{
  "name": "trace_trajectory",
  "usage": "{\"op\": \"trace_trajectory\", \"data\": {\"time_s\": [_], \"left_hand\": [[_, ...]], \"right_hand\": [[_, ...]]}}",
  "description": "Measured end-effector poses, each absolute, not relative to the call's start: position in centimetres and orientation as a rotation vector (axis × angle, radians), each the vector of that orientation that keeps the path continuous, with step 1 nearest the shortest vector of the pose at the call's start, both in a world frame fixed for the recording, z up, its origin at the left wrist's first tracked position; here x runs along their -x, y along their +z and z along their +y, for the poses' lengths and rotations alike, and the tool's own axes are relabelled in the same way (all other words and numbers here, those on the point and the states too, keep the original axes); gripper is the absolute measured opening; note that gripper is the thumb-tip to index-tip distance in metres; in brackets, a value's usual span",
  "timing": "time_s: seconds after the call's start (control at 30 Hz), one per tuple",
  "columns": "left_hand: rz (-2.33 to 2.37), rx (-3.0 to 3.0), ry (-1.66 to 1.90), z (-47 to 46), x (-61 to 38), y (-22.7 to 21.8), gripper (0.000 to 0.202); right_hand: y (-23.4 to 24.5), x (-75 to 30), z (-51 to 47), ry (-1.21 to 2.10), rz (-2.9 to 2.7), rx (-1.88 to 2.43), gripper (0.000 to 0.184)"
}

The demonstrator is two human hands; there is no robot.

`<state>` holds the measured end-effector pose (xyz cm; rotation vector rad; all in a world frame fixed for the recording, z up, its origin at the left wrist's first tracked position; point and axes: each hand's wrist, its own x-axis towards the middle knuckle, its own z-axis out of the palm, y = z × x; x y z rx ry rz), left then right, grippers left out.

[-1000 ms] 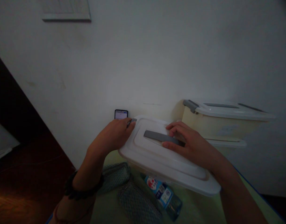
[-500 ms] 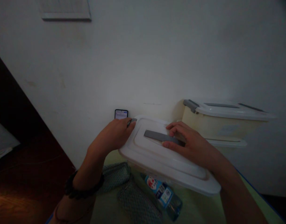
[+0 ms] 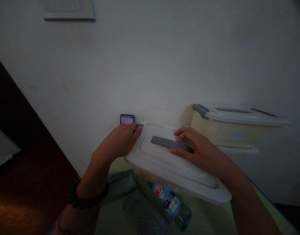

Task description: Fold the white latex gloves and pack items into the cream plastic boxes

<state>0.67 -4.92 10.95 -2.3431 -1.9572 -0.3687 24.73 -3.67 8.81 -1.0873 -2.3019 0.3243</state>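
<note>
A white lidded storage box is in front of me, with a grey handle strip on its lid. My left hand grips the box's left end, its thumb by a grey latch. My right hand lies over the lid, thumb and curled fingers on either side of the handle. The underside of the box is hidden. Below its near edge a clear bottle with a blue label lies tilted. Two greenish mesh-patterned pouches lie to the bottle's left.
Against the wall stands a second storage box with a white lid and grey latch, back right. A phone with a lit screen leans behind my left hand. The green tabletop has a blue edge.
</note>
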Motion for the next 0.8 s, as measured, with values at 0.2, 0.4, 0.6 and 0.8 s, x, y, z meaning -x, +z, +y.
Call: {"op": "trace_trajectory", "data": {"time_s": [0.2,0.4,0.6,0.8], "left_hand": [[-1.902,2.354,-0.334,-4.79,-0.64,10.76,0.049],[-1.965,2.330,-0.304,-4.76,-0.58,10.70,0.052],[-1.967,2.331,-0.289,-4.67,-0.54,10.70,0.053],[-1.965,2.353,-0.317,-4.79,-0.51,10.79,0.053]], "right_hand": [[8.81,-24.76,-3.72,0.330,-2.302,1.085,0.027],[8.91,-24.75,-3.90,0.318,-2.307,1.090,0.026],[8.99,-24.63,-4.01,0.318,-2.304,1.083,0.026],[9.06,-24.68,-4.03,0.301,-2.317,1.091,0.026]]}}
